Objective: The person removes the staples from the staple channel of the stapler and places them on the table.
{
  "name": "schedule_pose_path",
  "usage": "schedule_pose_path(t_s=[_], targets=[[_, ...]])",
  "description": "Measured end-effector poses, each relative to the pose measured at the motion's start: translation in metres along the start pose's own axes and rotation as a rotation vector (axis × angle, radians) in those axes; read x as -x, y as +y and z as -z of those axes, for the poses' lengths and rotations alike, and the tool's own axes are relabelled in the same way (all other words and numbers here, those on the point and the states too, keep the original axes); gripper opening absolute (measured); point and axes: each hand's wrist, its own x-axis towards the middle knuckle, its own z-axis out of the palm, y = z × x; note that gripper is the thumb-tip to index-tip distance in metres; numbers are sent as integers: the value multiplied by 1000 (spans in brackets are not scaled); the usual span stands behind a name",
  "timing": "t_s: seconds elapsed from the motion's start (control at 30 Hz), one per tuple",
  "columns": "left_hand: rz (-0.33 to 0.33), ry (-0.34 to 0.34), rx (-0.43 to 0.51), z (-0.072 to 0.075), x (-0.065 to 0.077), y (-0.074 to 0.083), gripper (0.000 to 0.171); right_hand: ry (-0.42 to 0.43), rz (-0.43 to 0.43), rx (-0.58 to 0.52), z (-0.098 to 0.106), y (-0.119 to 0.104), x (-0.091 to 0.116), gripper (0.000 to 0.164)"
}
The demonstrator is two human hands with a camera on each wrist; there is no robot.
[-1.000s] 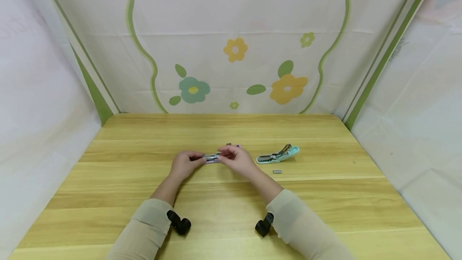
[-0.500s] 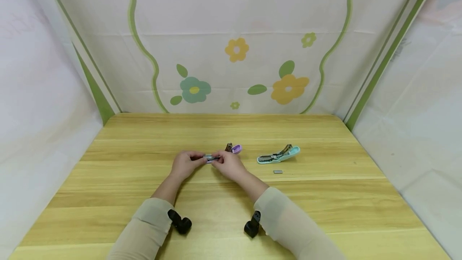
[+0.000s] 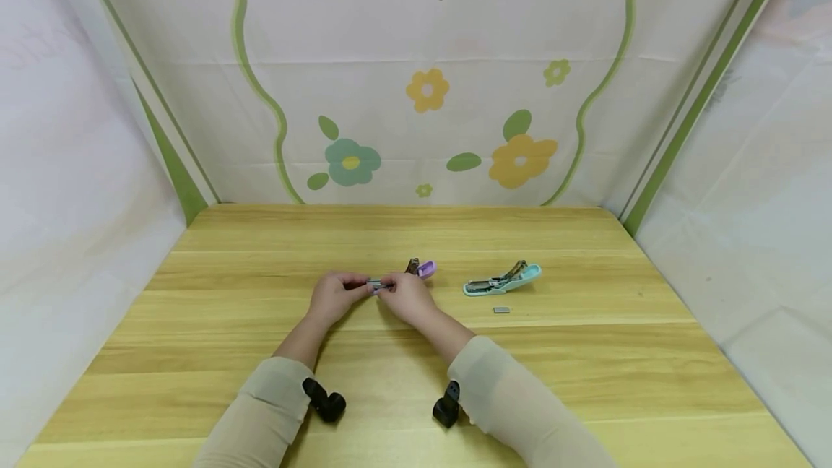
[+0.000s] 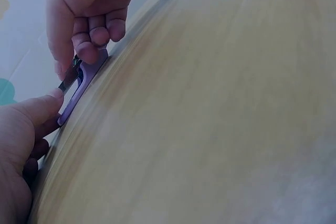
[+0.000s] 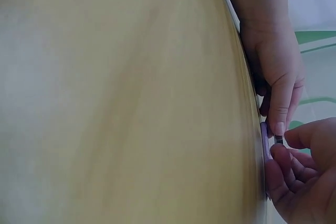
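A purple stapler (image 3: pixel 425 269) lies opened out on the table, its metal top arm raised at the right end. My left hand (image 3: pixel 333 300) grips its left end; in the left wrist view the thumb (image 4: pixel 51 99) lies on the tip of the metal staple channel (image 4: pixel 68 81). My right hand (image 3: pixel 408 300) pinches at the same channel with thumb and forefinger, covering the stapler's middle. What lies between those fingertips is hidden. In the right wrist view, the purple base (image 5: pixel 265 139) shows beside both hands' fingertips.
A teal stapler (image 3: pixel 520 276), also opened, lies to the right of my hands. In front of it is a short grey strip of staples (image 3: pixel 501 310). The wooden table (image 3: pixel 416 230) ends at a flowered cloth (image 3: pixel 390 121) behind.
My right hand has moved left along the purple stapler, uncovering its raised metal arm and purple end. The left hand keeps its hold at the left end.
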Motion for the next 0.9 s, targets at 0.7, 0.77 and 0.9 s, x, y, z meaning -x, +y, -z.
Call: schedule_pose_path(t_s=[0.7, 0.77, 0.9], targets=[[40, -6, 10, -1, 0, 0, 25, 101, -182, -590, -19, 5, -6, 19], [38, -6, 10, -1, 0, 0, 24, 121, -178, -573, -21, 3, -6, 17], [27, -6, 2, 0, 0, 0, 23, 160, -172, -526, -24, 2, -7, 13]])
